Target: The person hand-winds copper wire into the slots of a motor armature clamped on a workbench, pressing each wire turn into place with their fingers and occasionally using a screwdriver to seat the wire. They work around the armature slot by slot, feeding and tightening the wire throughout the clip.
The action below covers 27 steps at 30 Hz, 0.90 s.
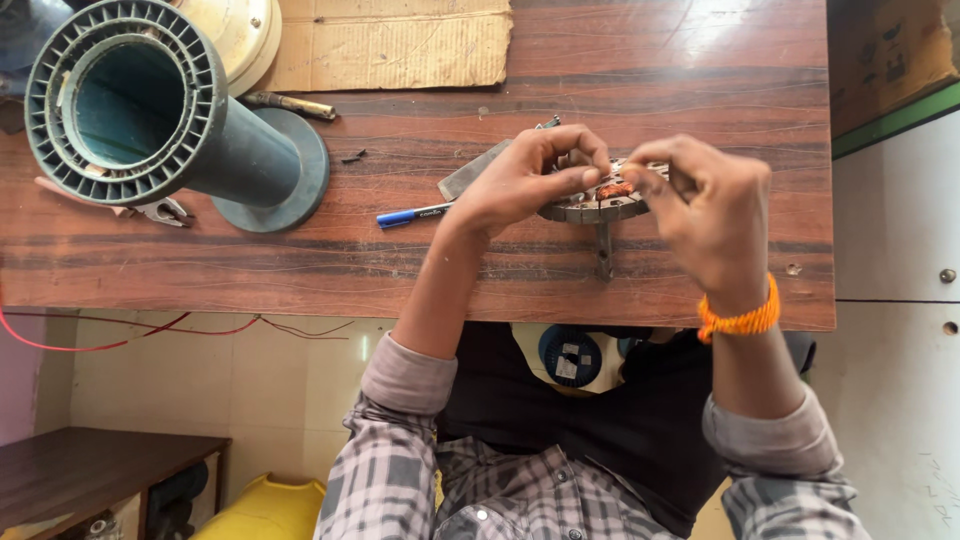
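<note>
Spool (150, 110) of dark teal plastic lies on its side at the left of the wooden table (300, 260), its ribbed flange and hollow core facing up toward the camera. Pliers (160, 210) lie just below it, and a flattened piece of cardboard (400, 45) lies at the table's far edge. Nearer the middle, a blue pen (412, 214) and a flat metal file (475, 172) lie beside the left hand (525, 180). That hand curls its fingers around the left rim of a round grey metal stator (600, 205), thumb pressed on top. The stator is a slotted disc with a patch of copper winding (614, 189) showing, held just above the table's near edge between both hands. The right hand (712, 215), an orange thread band (740, 318) at its wrist, pinches closed at the stator's right side.
</note>
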Tool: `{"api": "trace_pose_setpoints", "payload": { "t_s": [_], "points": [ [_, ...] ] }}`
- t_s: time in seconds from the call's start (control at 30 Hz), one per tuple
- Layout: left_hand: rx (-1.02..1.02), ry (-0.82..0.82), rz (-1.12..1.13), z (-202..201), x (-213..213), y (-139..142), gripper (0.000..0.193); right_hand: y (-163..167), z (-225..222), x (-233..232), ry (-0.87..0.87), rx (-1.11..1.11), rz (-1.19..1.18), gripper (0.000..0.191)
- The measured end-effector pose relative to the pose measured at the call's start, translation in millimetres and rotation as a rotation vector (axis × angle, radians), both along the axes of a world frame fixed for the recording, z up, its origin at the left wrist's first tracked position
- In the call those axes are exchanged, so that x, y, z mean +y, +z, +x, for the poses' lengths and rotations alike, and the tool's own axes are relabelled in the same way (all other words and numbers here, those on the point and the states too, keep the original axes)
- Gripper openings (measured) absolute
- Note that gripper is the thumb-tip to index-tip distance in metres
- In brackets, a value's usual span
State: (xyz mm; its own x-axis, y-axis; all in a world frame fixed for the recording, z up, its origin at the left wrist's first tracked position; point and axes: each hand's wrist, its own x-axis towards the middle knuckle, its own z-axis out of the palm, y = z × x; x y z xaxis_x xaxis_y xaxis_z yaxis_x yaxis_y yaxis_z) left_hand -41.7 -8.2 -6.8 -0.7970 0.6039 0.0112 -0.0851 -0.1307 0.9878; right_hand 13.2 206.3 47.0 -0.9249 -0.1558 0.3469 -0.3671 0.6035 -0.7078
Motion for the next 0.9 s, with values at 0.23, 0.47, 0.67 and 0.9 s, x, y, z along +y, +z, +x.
{"api": "trace_pose_setpoints", "payload": {
  "t_s": [0.23, 0.47, 0.67, 0.9],
  "points": [
    [0.071, -0.065, -0.106, -2, -9, 6, 0.020, 4, 41, -24, -0.080, 0.006, -0.121, 0.010],
    [0.177, -0.060, -0.167, 1, -10, 9, 0.021, -18, 70, -33, -0.136, -0.007, -0.206, 0.008],
    [0.500, -0.057, -0.166, -3, -9, 2, 0.019, -54, 80, -29, -0.214, 0.016, -0.213, 0.009],
    [0.564, 0.189, -0.198, 13, 1, 8, 0.031, -73, 73, -14, -0.241, -0.042, -0.278, 0.008]
  ]
}}
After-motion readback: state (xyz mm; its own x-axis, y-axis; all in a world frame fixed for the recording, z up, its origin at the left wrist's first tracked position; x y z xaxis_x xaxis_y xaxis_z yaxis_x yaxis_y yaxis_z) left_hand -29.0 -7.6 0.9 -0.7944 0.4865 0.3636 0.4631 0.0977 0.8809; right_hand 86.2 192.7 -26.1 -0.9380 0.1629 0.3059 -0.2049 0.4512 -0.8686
